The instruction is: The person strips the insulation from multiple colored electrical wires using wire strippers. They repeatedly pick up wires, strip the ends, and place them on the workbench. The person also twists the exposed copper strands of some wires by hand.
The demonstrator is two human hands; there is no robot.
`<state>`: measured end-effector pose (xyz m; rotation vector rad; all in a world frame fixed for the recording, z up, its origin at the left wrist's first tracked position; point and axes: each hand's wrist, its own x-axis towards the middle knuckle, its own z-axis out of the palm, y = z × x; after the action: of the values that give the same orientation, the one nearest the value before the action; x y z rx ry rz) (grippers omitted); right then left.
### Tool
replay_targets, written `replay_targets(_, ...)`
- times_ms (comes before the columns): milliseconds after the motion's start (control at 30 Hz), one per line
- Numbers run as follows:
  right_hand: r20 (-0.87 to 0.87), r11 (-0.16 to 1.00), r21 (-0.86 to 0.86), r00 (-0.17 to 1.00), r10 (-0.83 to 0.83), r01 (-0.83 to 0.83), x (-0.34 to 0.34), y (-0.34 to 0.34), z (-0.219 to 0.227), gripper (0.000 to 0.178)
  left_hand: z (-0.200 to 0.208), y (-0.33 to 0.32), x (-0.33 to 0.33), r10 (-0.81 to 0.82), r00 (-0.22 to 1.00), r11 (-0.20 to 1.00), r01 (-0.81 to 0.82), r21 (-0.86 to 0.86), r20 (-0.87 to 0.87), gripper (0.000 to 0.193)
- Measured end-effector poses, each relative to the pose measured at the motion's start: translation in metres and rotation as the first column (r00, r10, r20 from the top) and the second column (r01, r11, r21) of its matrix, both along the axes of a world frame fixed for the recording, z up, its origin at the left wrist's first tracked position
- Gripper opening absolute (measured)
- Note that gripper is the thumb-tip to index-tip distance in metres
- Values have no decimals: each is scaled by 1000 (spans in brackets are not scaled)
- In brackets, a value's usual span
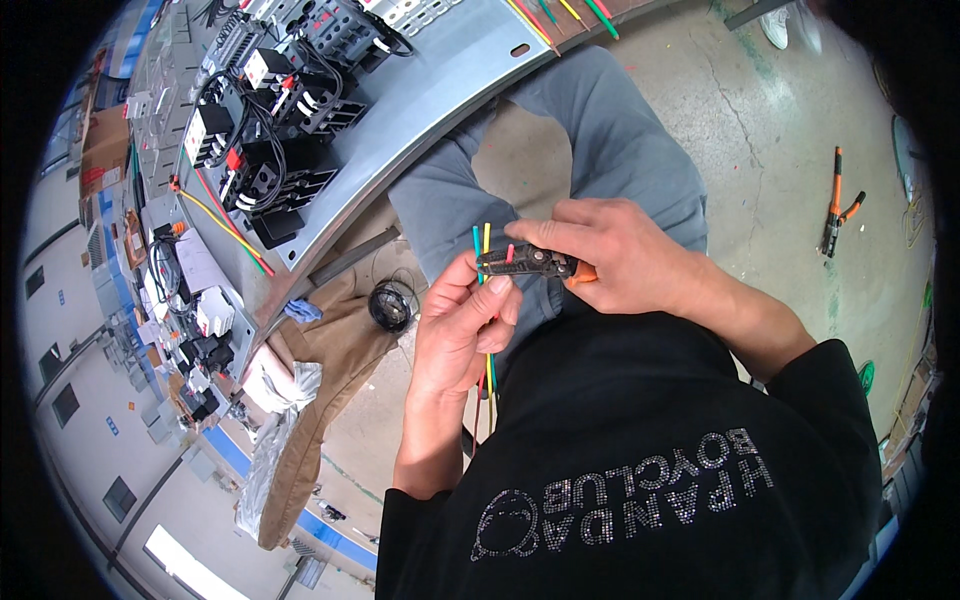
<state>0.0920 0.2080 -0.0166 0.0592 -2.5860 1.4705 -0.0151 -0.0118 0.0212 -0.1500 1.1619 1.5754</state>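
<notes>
- Nearest, the coloured wires (487,238) are held upright by the left hand (465,315), its thumb and forefinger pinched together on them just beside the tip of the plier-like tool; green and yellow ends stand above the pinch, and the lengths hang below the palm.
- By the right hand (625,255), the plier-like tool (530,262) is gripped at its orange handles, the fingers curled around them and the thumb laid forward above the tool's dark head.
- A short red stub (511,253) is seen at that head; whether it is clamped between the jaws, and how far they are closed, cannot be told.
- The step in hand is judged to be the working of one wire end, probably trimming or stripping; for the next move, a firm pinch and a controlled squeeze of the handles seem called for, with the green and yellow ends kept out of the bite.
- Beyond the hands, grey trousers (640,140) are seen, and past them a metal panel (385,135) on which black electrical parts (325,115) are mounted.
- Off to the right, a second orange-handled tool (837,190) is left on the floor (760,290).
</notes>
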Motion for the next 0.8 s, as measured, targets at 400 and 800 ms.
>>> replay_targets(400,-37,859,-410,936,-350,305,-11,-6,-27,39,13,23,-11,-32,999,999,32,1,-44,15)
replay_targets(800,200,480,-865,978,58,148,-37,24,6,46,2,10,-4,-93,991,991,84,102,94,21)
